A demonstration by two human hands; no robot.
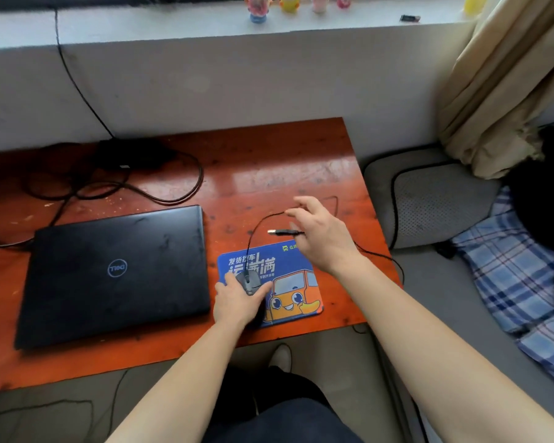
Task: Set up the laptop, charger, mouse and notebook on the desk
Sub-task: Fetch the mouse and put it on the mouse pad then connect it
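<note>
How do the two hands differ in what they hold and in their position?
The left hand rests low on the mouse, on the blue mouse pad; the right hand is raised above the desk. The left hand covers the mouse from above; the right hand pinches the cable near its USB plug. Both hold parts of the same wired mouse.

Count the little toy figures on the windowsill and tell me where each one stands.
5, all cut off by the top edge: a pink and blue figure, a yellow one, two pink ones in a row, and a yellow one by the curtain. More may be hidden.
</note>
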